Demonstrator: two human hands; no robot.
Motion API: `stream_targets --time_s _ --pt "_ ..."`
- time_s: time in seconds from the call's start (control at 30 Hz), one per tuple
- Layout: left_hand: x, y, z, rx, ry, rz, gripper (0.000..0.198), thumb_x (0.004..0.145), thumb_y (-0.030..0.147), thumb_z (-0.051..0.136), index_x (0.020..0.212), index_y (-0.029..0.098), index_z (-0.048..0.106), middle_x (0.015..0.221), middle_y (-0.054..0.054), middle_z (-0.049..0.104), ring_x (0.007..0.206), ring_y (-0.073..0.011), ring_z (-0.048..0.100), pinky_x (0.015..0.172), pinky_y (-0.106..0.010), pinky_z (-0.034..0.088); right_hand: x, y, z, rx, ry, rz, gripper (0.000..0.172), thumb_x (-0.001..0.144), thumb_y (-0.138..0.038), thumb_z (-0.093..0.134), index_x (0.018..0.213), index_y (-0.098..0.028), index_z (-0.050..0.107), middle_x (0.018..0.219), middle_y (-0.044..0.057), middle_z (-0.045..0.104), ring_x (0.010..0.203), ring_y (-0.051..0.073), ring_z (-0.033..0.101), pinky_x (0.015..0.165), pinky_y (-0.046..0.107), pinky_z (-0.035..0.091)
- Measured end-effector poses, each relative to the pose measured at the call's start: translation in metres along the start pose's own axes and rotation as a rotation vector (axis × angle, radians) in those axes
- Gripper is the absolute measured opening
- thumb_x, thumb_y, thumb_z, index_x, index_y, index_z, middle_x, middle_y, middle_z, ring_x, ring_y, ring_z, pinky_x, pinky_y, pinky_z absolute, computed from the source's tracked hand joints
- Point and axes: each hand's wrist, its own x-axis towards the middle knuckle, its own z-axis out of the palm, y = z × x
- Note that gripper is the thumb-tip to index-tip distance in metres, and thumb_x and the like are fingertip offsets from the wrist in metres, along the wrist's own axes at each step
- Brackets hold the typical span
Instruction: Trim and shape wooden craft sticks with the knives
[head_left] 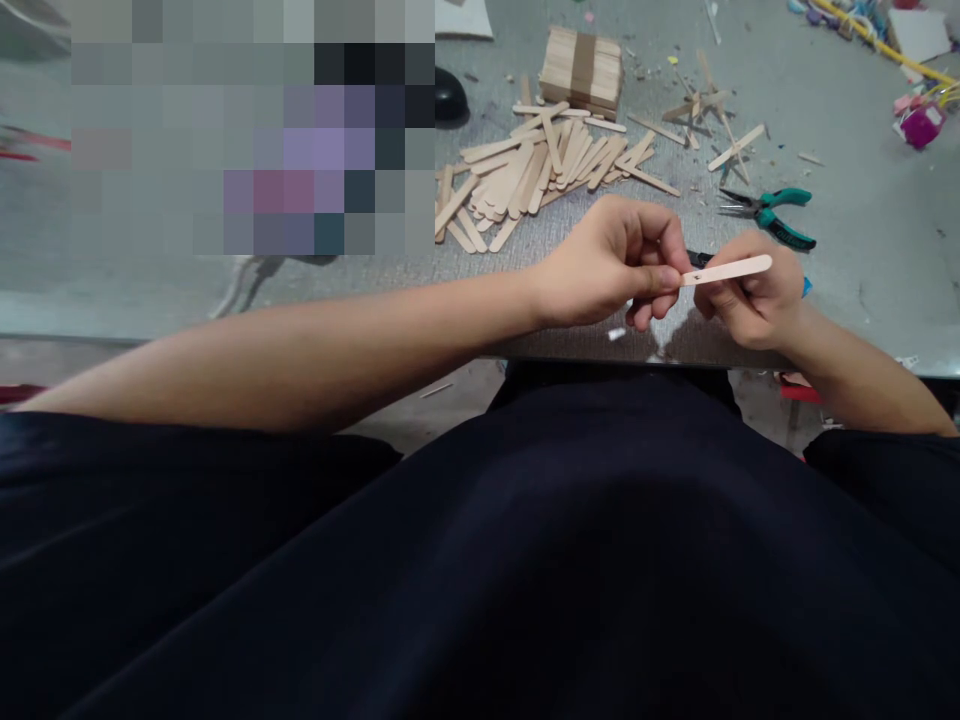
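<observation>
A pale wooden popsicle stick is pinched near its left end between the thumb and fingers of my left hand. There is a small dark mark on the stick close to that thumb. My right hand is curled closed just behind the stick. From its fist a dark end of a tool juts out on the left, and a blue bit shows on the right; my fingers hide the rest, so I cannot tell its kind. Both hands are above the near edge of the table.
Loose popsicle sticks are heaped beyond my left hand, with a banded bundle of sticks behind them. Teal-handled pliers rest beyond my right hand. Crossed sticks and coloured scraps lie farther right. The upper left is blurred out.
</observation>
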Motion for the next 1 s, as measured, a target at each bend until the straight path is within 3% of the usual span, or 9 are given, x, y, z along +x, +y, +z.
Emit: stream_targets --time_s 0.17,0.3,0.43,0.53,0.63,0.7,0.83,0.93,1.0 --pt "-0.001 0.003 0.000 -0.007 -0.032 0.027 0.049 0.100 0.050 0.115 0.098 0.019 0.077 0.069 -0.003 0.079 0.052 -0.0150 0.074 0.053 -0.023 0.063 -0.002 -0.013 -0.014 -0.082 -0.095 0.151 0.033 0.131 -0.049 0.072 0.103 -0.031 0.071 0.070 -0.006 0.074 0.051 0.016 0.062 0.066 0.035 0.059" --pt "-0.002 0.006 0.002 -0.018 -0.053 0.039 0.053 0.100 0.057 0.115 0.100 0.019 0.078 0.074 -0.004 0.083 0.057 -0.0161 0.078 0.057 -0.024 0.067 -0.003 -0.016 -0.021 -0.314 -0.145 0.202 0.060 0.132 -0.066 0.058 0.084 -0.031 0.068 0.065 0.002 0.071 0.053 0.020 0.055 0.066 0.041 0.055" --pt "-0.002 0.006 0.003 -0.021 -0.048 0.039 0.057 0.098 0.062 0.115 0.100 0.022 0.075 0.074 -0.003 0.084 0.056 -0.0163 0.080 0.058 -0.024 0.068 -0.001 -0.015 -0.017 -0.447 -0.193 0.168 0.071 0.135 -0.067 0.037 0.090 -0.030 0.078 0.066 0.003 0.069 0.054 0.022 0.054 0.059 0.044 0.040" --pt "-0.003 0.006 0.003 -0.010 -0.022 0.040 0.054 0.098 0.056 0.116 0.099 0.021 0.075 0.072 -0.003 0.083 0.054 -0.0156 0.078 0.055 -0.023 0.066 -0.002 -0.010 -0.012 -0.465 -0.153 0.144 0.065 0.135 -0.065 0.042 0.096 -0.030 0.081 0.066 0.003 0.069 0.054 0.022 0.056 0.058 0.043 0.040" --pt "-0.003 0.006 0.001 0.036 0.026 0.017 0.047 0.101 0.049 0.114 0.099 0.019 0.077 0.070 -0.002 0.082 0.053 -0.0151 0.077 0.054 -0.022 0.065 -0.004 -0.005 -0.008 -0.280 -0.038 0.083 0.042 0.133 -0.057 0.061 0.101 -0.032 0.073 0.069 -0.001 0.073 0.051 0.019 0.060 0.058 0.039 0.049" --pt "-0.003 0.006 0.000 0.054 0.037 0.007 0.043 0.101 0.045 0.113 0.098 0.019 0.078 0.069 -0.002 0.081 0.053 -0.0151 0.077 0.053 -0.022 0.064 -0.005 -0.004 -0.007 -0.125 -0.015 0.122 0.036 0.131 -0.060 0.067 0.108 -0.033 0.071 0.069 -0.005 0.073 0.049 0.018 0.061 0.058 0.037 0.054" --pt "-0.003 0.008 -0.001 0.038 -0.006 0.001 0.043 0.100 0.043 0.113 0.097 0.018 0.078 0.069 -0.004 0.081 0.052 -0.0161 0.075 0.052 -0.024 0.063 -0.004 -0.006 -0.006 0.221 -0.115 0.405 0.051 0.122 -0.082 0.078 0.110 -0.034 0.066 0.069 -0.007 0.072 0.051 0.019 0.064 0.055 0.036 0.057" --pt "-0.004 0.008 0.000 0.021 -0.046 -0.001 0.048 0.098 0.049 0.115 0.098 0.018 0.079 0.072 -0.006 0.082 0.055 -0.0171 0.077 0.055 -0.026 0.066 -0.005 -0.004 -0.005 0.520 -0.175 0.487 0.058 0.116 -0.085 0.087 0.110 -0.034 0.060 0.068 -0.009 0.071 0.044 0.016 0.057 0.043 0.031 0.046" --pt "-0.004 0.008 0.000 0.014 -0.063 -0.004 0.051 0.099 0.055 0.115 0.102 0.018 0.080 0.076 -0.007 0.085 0.058 -0.0175 0.079 0.058 -0.026 0.069 -0.007 -0.002 -0.005 0.545 -0.202 0.516 0.063 0.113 -0.093 0.084 0.112 -0.034 0.060 0.064 -0.010 0.066 0.041 0.016 0.053 0.040 0.031 0.041"
